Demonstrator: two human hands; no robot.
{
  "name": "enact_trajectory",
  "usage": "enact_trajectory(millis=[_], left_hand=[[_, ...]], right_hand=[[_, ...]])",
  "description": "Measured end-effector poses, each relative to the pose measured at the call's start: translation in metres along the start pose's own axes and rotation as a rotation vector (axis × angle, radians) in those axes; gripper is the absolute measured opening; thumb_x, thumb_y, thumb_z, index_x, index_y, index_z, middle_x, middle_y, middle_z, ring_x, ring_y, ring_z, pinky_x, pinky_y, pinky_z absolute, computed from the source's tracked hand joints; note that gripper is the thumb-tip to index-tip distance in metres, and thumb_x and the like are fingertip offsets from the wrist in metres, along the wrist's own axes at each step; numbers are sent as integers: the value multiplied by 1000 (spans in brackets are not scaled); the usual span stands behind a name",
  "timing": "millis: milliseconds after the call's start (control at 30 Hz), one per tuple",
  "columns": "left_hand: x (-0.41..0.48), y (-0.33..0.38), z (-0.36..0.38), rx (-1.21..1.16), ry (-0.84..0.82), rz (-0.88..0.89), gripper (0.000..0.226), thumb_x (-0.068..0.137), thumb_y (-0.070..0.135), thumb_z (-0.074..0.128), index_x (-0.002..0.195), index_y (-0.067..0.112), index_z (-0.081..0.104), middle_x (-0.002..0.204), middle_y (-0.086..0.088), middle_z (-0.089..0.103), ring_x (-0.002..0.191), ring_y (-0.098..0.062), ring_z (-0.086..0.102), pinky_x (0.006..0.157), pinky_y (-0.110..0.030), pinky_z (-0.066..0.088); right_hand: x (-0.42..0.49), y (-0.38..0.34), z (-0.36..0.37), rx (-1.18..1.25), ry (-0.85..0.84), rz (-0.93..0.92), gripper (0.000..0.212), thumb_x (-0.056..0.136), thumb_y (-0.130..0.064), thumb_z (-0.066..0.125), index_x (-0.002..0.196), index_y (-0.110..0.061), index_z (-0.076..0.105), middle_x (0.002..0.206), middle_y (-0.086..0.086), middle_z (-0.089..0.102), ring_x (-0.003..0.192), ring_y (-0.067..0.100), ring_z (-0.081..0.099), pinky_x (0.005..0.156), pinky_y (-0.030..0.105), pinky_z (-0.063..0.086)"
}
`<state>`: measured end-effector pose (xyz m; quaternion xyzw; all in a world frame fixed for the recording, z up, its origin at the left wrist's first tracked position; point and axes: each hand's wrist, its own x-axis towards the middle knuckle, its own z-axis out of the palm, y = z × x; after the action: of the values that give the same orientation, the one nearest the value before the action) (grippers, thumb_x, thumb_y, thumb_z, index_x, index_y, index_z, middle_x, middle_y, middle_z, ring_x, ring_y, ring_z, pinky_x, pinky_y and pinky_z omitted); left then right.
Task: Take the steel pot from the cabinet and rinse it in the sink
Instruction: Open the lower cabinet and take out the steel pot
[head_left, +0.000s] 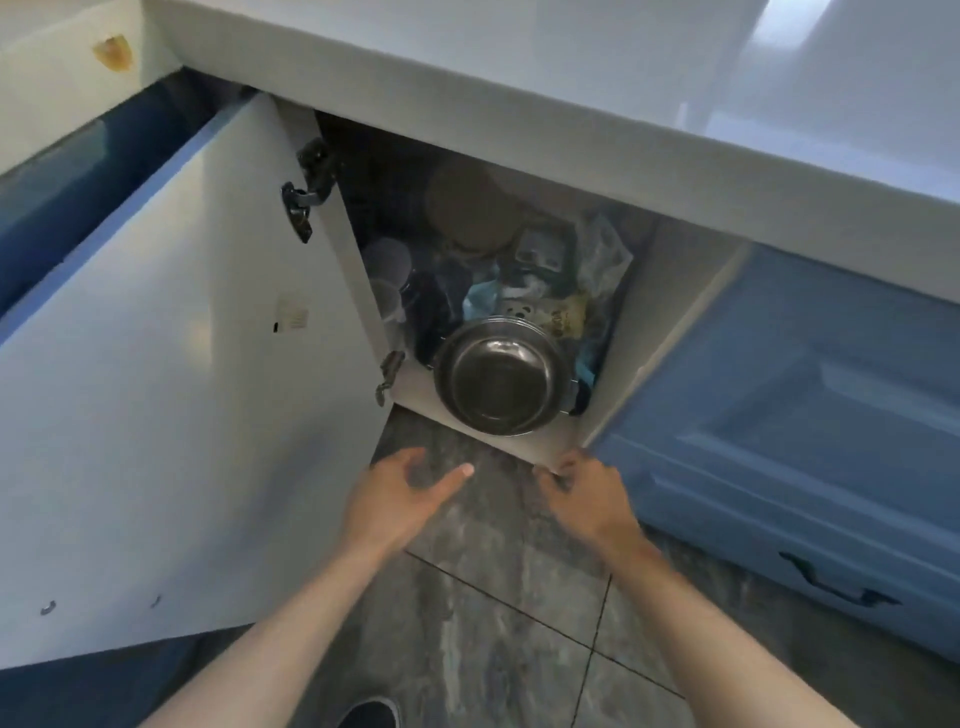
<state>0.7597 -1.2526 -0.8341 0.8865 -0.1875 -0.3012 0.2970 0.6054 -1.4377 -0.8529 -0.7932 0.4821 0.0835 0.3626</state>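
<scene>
A round steel pot (501, 378) stands upright on the bottom shelf of the open cabinet (675, 291), right at its front edge, its empty inside facing up. My left hand (402, 493) hovers over the floor just below the pot, fingers spread and relaxed, holding nothing. My right hand (584, 493) is beside it to the right, fingers loosely curled near the front lip of the cabinet floor, with nothing in it. Both hands are a short way short of the pot. No sink is in view.
The cabinet door (171, 374) is swung wide open on the left. Behind the pot lie cups (387, 270), a round brown lid (467, 208), bags and packets. A blue cabinet front (810, 431) with a dark handle is at right. White countertop (571, 78) overhangs above; grey tiled floor (498, 623) below.
</scene>
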Motion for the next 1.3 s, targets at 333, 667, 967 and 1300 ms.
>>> enact_trajectory(millis=[333,667,967,1300], left_hand=[[223,-62,57,107,-137,31,133,66,99,62,167,15,39,171,-6,45,154,-29,47,124,-40,40],[318,-100,103,-248,-271,20,86,88,42,89,162,40,46,127,-11,75,108,-27,75,87,-39,67],[269,-114,92,-587,-268,-43,88,94,0,81,167,27,39,115,-18,80,93,-23,83,80,-32,68],[105,-115,8,-604,-233,-102,67,97,-6,73,149,33,56,115,-18,82,82,-20,82,72,-27,67]], right_hand=[[177,20,75,39,-7,130,56,101,-49,61,135,-4,66,134,19,70,123,38,66,99,39,53],[257,66,131,292,226,177,29,96,-27,71,114,-5,74,109,8,77,99,23,77,79,27,54],[203,60,141,609,274,191,20,96,4,68,115,-4,70,109,12,79,85,25,78,65,26,66],[36,19,110,600,290,189,14,90,-3,75,90,-16,70,80,8,78,65,13,77,58,29,67]])
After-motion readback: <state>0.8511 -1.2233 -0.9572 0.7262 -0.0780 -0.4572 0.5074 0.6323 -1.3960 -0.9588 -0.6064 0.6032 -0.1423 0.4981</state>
